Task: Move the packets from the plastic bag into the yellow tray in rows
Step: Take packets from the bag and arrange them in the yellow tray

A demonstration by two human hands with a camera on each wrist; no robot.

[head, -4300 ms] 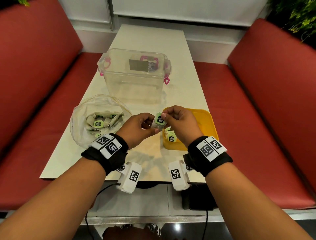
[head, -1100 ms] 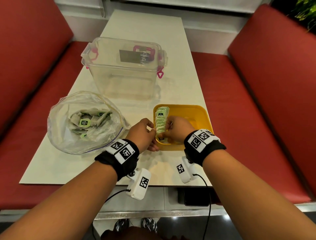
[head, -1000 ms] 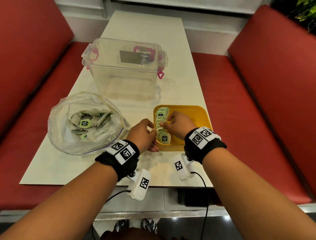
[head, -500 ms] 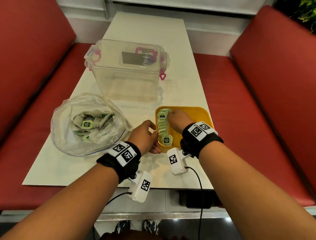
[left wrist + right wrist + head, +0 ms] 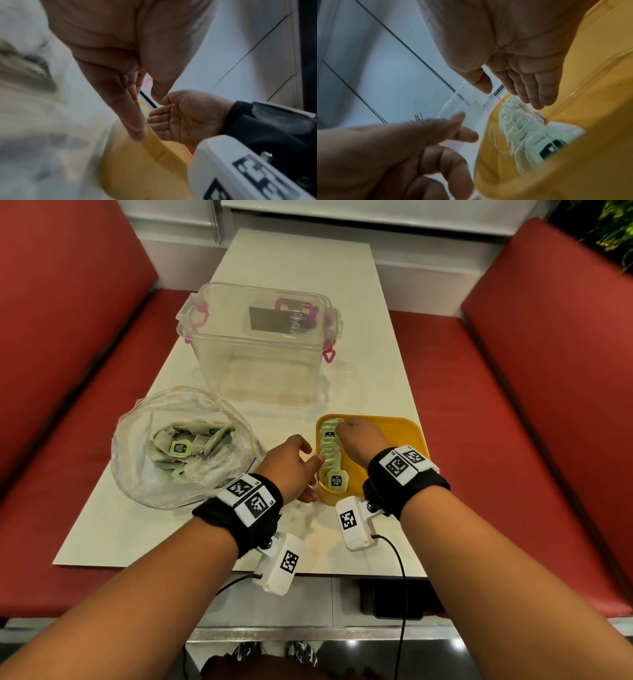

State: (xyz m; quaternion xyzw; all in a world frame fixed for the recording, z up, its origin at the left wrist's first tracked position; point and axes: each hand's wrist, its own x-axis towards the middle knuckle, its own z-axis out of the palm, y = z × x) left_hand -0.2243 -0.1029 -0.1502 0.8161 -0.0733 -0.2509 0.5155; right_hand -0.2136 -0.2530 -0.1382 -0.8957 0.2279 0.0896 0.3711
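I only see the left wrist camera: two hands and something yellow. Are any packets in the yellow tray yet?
Observer: Yes. The head view shows one row of green packets standing along the left side of the yellow tray.
Operator: What is the right hand doing in there?
Observer: In the right wrist view, the right hand is open and holds nothing. Its straight fingers reach the far end of that row.
Operator: Are more packets waiting in the bag?
Observer: Yes. The head view shows a loose pile of packets inside the open plastic bag, left of the tray.
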